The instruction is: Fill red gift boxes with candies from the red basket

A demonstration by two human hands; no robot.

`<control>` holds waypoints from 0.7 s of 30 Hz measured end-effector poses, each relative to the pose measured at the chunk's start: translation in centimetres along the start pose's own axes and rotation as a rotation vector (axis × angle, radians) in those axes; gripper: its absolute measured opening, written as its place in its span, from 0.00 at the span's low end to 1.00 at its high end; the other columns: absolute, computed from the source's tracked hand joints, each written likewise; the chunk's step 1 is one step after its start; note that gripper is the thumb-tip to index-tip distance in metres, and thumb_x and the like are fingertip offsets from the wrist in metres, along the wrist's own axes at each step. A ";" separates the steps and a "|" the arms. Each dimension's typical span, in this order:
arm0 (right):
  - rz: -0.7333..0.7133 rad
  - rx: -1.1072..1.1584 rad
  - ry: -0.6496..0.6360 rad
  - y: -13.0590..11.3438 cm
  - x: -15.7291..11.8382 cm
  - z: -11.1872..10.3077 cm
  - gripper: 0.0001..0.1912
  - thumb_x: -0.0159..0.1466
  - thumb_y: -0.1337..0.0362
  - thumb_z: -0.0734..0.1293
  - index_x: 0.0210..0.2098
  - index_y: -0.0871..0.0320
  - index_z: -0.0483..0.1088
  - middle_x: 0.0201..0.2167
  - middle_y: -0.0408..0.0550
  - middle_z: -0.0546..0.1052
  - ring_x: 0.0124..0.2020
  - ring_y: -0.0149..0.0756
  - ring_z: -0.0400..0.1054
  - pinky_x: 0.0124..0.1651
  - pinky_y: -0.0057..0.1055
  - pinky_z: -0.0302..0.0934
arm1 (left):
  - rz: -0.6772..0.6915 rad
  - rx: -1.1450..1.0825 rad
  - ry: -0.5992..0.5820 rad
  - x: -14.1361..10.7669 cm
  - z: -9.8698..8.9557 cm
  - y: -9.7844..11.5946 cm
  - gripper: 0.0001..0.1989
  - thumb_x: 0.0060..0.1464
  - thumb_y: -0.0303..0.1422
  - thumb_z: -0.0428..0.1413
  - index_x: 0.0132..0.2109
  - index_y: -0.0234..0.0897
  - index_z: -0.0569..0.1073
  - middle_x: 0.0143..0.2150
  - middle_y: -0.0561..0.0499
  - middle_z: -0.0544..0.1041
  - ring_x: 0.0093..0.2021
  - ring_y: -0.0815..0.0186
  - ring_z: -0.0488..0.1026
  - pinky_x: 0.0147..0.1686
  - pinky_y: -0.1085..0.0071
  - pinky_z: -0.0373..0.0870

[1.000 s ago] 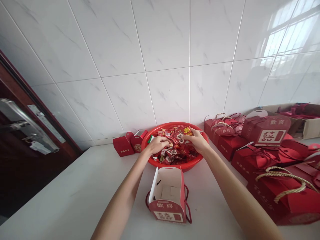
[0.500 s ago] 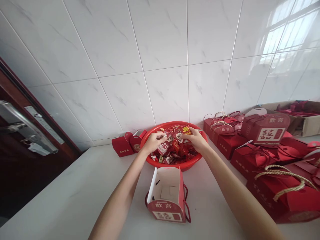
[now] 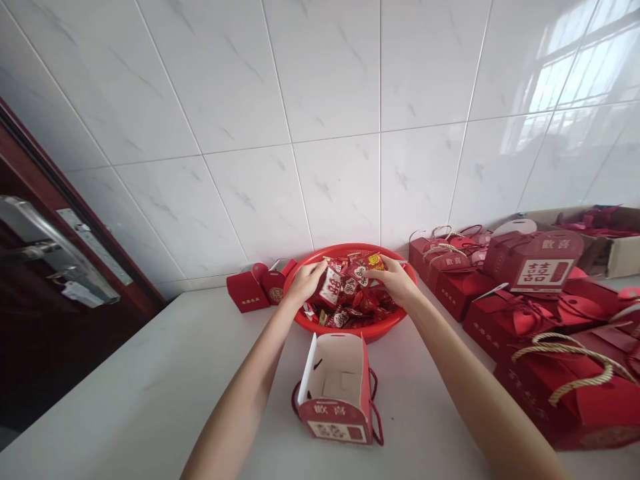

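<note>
White marbled tiles (image 3: 335,87) backed a pale tabletop (image 3: 165,373). Both forearms reached far, flanking an open gift box (image 3: 336,411); over the red plastic basket (image 3: 367,331), the left hand (image 3: 306,283) pinched a white-and-red candy packet (image 3: 331,288), while the right hand (image 3: 396,281), nearly closed, gripped a red-wrapped candy (image 3: 359,271).

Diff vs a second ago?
Left hand: was down among the sweets in the basket; it has come up slightly, toward the wall, and now holds a white-and-red packet over them. No release visible. Unchanged: right hand on a red packet, basket in place, open box in front.
</note>
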State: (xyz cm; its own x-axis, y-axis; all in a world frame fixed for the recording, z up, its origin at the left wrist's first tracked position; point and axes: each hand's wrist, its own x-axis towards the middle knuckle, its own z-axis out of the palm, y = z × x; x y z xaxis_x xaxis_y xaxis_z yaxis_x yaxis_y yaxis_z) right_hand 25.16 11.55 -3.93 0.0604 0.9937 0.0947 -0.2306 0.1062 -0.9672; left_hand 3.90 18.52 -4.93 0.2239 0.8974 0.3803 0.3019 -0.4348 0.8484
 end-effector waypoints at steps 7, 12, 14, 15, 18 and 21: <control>-0.021 0.002 0.000 0.1 0.1 -0.1 0.17 0.44 0.64 0.76 0.32 0.55 0.70 0.28 0.41 0.78 0.28 0.35 0.71 0.26 0.29 0.66 | -0.116 0.041 -0.090 0.6 -0.2 -0.7 0.13 0.46 0.35 0.52 0.28 0.40 0.81 0.35 0.49 0.83 0.41 0.56 0.79 0.41 0.64 0.73; -0.034 0.020 0.051 0.1 0.2 0.0 0.17 0.43 0.63 0.76 0.32 0.55 0.71 0.28 0.42 0.78 0.28 0.36 0.72 0.29 0.32 0.68 | -0.103 0.131 -0.128 0.3 -0.1 -0.7 0.09 0.39 0.31 0.55 0.28 0.40 0.81 0.27 0.53 0.81 0.31 0.59 0.77 0.33 0.67 0.72; -0.038 0.037 0.083 0.1 0.2 0.0 0.16 0.43 0.64 0.76 0.31 0.55 0.70 0.27 0.42 0.78 0.28 0.37 0.72 0.29 0.32 0.68 | -0.069 0.160 -0.108 0.2 0.0 -0.5 0.11 0.39 0.29 0.56 0.32 0.40 0.82 0.30 0.52 0.82 0.33 0.59 0.78 0.36 0.66 0.74; -0.039 0.044 0.093 0.1 0.3 -0.1 0.16 0.43 0.64 0.76 0.30 0.55 0.70 0.27 0.42 0.78 0.28 0.37 0.72 0.29 0.32 0.68 | -0.046 0.175 -0.082 0.1 0.0 -0.3 0.12 0.39 0.28 0.57 0.34 0.40 0.82 0.34 0.51 0.83 0.37 0.58 0.79 0.41 0.65 0.74; -0.047 0.055 0.103 0.2 0.4 -0.1 0.15 0.43 0.63 0.75 0.30 0.55 0.70 0.27 0.42 0.78 0.27 0.37 0.72 0.29 0.33 0.68 | 0.034 0.212 0.017 -0.1 0.0 0.5 0.18 0.43 0.26 0.56 0.42 0.39 0.81 0.48 0.46 0.82 0.52 0.55 0.76 0.57 0.61 0.69; -0.058 0.063 0.115 0.3 0.5 -0.1 0.16 0.43 0.63 0.76 0.30 0.55 0.70 0.27 0.42 0.78 0.28 0.38 0.72 0.30 0.33 0.68 | 0.236 0.256 0.036 -0.6 0.1 1.5 0.18 0.47 0.26 0.56 0.46 0.39 0.81 0.53 0.45 0.79 0.57 0.55 0.73 0.62 0.61 0.65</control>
State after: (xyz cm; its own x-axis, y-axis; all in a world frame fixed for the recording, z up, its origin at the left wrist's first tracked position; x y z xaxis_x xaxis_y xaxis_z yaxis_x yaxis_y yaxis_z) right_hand 25.19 12.08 -4.16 0.1853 0.9754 0.1193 -0.2834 0.1693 -0.9439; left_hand 4.27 17.35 -3.92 0.2833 0.7702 0.5714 0.4695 -0.6309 0.6177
